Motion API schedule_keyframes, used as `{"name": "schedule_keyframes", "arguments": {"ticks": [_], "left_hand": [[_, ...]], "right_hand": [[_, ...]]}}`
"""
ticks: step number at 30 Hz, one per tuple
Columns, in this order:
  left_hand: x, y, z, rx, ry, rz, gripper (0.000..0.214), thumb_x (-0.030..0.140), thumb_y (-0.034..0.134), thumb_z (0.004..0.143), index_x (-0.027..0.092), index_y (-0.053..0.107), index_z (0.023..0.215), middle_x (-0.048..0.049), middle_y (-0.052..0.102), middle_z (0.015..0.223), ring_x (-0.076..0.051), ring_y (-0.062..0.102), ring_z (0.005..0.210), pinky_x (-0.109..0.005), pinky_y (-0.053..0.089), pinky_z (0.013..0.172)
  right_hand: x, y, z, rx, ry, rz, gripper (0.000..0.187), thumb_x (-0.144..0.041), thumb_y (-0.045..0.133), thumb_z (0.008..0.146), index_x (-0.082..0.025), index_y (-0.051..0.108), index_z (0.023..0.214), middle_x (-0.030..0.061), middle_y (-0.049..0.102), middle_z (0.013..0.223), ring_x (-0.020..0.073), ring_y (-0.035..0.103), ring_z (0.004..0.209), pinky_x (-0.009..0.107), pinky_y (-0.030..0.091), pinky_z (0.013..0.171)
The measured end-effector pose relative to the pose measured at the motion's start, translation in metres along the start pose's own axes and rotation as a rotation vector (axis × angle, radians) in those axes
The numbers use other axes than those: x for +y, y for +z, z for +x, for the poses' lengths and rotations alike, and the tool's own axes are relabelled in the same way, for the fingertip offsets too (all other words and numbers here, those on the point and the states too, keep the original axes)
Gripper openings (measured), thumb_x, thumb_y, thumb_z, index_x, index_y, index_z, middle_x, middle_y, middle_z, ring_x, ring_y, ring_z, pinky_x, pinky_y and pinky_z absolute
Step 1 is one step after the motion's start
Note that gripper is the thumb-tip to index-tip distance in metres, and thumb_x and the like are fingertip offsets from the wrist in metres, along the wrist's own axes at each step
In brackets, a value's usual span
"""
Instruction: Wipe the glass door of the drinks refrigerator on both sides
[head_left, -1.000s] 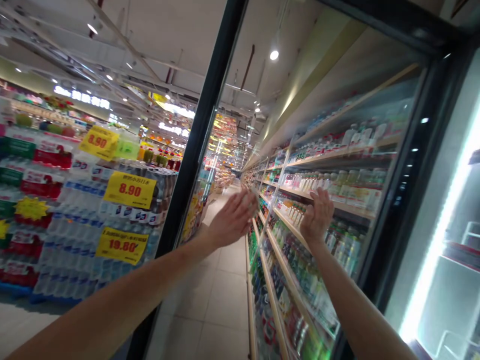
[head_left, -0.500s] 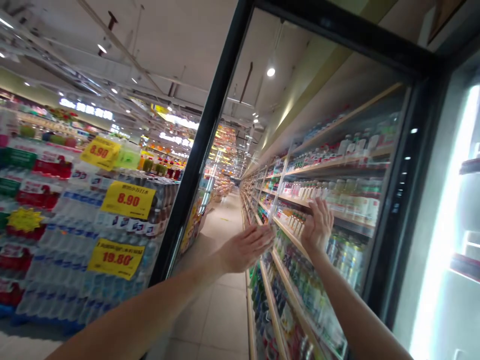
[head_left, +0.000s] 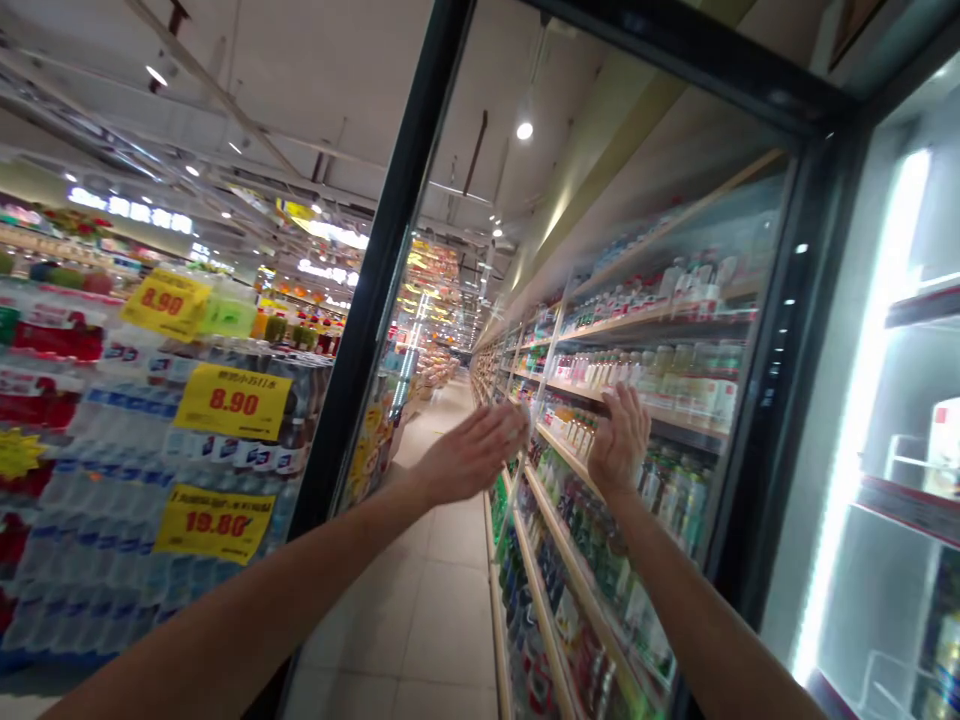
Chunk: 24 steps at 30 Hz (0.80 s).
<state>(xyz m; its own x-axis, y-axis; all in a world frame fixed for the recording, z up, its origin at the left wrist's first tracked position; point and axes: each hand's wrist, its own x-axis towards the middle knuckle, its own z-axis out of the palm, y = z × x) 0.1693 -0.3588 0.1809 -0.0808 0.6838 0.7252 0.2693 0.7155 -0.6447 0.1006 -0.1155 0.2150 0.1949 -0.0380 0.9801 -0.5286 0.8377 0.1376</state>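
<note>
A glass door with a black frame [head_left: 386, 240] stands swung open in front of me. My left hand [head_left: 476, 455] is stretched out at the middle of the pane, its fingers extended and lying together. To its right my right hand [head_left: 619, 440] is raised, palm toward the glass and fingers pointing up. Neither hand shows anything held. Whether the palms press on the pane or hover just before it, I cannot tell. Shelves of bottled drinks [head_left: 682, 375] show in the pane behind my hands.
At right is the lit cooler interior [head_left: 911, 300] with wire racks and a bright light strip [head_left: 862, 410]. At left rise stacked packs of bottled water [head_left: 97, 500] with yellow price signs [head_left: 229, 400]. A tiled aisle floor [head_left: 442, 600] runs ahead through the pane.
The view has turned a little to the right, so the door and stacks sit further left and more of the cooler shows. Both hands keep nearly the same pose, slightly higher.
</note>
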Motion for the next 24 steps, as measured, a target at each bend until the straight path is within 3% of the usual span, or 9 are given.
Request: {"name": "schedule_keyframes", "arguments": {"ticks": [3,8,9,12,14,16,19,20,24], "left_hand": [[-0.011,-0.004,0.012,0.065,-0.194,0.011,0.052,0.022,0.042,0.087,0.013,0.034,0.137,-0.0128,0.031,0.147,-0.027,0.016,0.140,-0.048,0.025,0.111],[-0.003,-0.006,-0.008,-0.080,0.180,-0.025,0.054,0.027,0.047,0.085,0.018,0.035,0.137,-0.0053,0.032,0.148,-0.020,0.017,0.140,-0.037,0.022,0.114],[-0.007,-0.008,-0.010,-0.068,0.150,-0.010,0.054,0.027,0.046,0.085,0.018,0.035,0.137,-0.0050,0.032,0.148,-0.019,0.017,0.140,-0.037,0.021,0.114],[-0.030,-0.016,-0.012,0.111,-0.225,0.061,0.053,0.024,0.044,0.087,0.018,0.032,0.138,-0.0091,0.029,0.148,-0.024,0.013,0.141,-0.044,0.022,0.113],[-0.037,-0.019,-0.015,0.205,-0.387,0.082,0.057,0.023,0.046,0.086,0.015,0.030,0.139,-0.0128,0.027,0.149,-0.027,0.011,0.141,-0.047,0.023,0.112],[-0.031,-0.018,-0.022,0.175,-0.338,0.068,0.059,0.023,0.048,0.084,0.014,0.030,0.139,-0.0137,0.030,0.147,-0.029,0.012,0.140,-0.047,0.022,0.112],[-0.015,-0.014,-0.034,0.020,-0.092,0.035,0.056,0.026,0.048,0.084,0.018,0.034,0.138,-0.0082,0.039,0.143,-0.023,0.019,0.139,-0.040,0.021,0.113],[-0.014,-0.014,-0.035,0.006,-0.069,0.038,0.054,0.027,0.047,0.085,0.019,0.035,0.137,-0.0070,0.040,0.142,-0.022,0.020,0.139,-0.040,0.020,0.113],[-0.030,-0.020,-0.028,0.156,-0.386,0.107,0.056,0.027,0.046,0.086,0.017,0.030,0.139,-0.0131,0.035,0.144,-0.027,0.017,0.139,-0.047,0.024,0.110]], "right_hand": [[0.000,0.000,0.000,0.002,-0.001,-0.002,0.040,-0.024,0.031,0.087,-0.017,0.053,0.120,0.0128,0.050,0.134,0.0233,0.037,0.132,0.049,0.028,0.106],[0.000,0.000,0.000,0.015,-0.003,0.009,0.040,-0.023,0.033,0.087,-0.018,0.052,0.121,0.0123,0.051,0.133,0.0236,0.037,0.132,0.049,0.029,0.106],[0.001,0.000,0.000,0.018,-0.003,0.013,0.040,-0.023,0.033,0.087,-0.018,0.052,0.121,0.0124,0.051,0.133,0.0236,0.037,0.132,0.049,0.029,0.106],[0.001,-0.001,0.001,0.022,-0.016,0.017,0.039,-0.024,0.033,0.087,-0.017,0.053,0.120,0.0134,0.051,0.132,0.0237,0.038,0.131,0.048,0.029,0.105],[0.001,-0.001,0.001,0.026,-0.015,0.016,0.038,-0.025,0.033,0.087,-0.017,0.054,0.118,0.0136,0.052,0.132,0.0236,0.038,0.131,0.048,0.029,0.105],[0.000,-0.002,0.002,0.026,-0.001,0.011,0.038,-0.026,0.033,0.087,-0.017,0.055,0.116,0.0131,0.052,0.132,0.0236,0.039,0.131,0.048,0.030,0.105],[-0.002,-0.002,0.002,0.018,0.016,0.006,0.038,-0.026,0.032,0.087,-0.017,0.056,0.115,0.0125,0.052,0.132,0.0236,0.039,0.131,0.048,0.029,0.105],[-0.002,-0.002,0.001,0.012,0.014,0.005,0.038,-0.025,0.032,0.087,-0.017,0.056,0.116,0.0126,0.052,0.132,0.0236,0.039,0.131,0.049,0.029,0.105],[-0.001,-0.002,0.001,0.020,0.001,0.011,0.038,-0.025,0.033,0.087,-0.016,0.055,0.116,0.0134,0.052,0.132,0.0242,0.039,0.131,0.049,0.030,0.105]]}}
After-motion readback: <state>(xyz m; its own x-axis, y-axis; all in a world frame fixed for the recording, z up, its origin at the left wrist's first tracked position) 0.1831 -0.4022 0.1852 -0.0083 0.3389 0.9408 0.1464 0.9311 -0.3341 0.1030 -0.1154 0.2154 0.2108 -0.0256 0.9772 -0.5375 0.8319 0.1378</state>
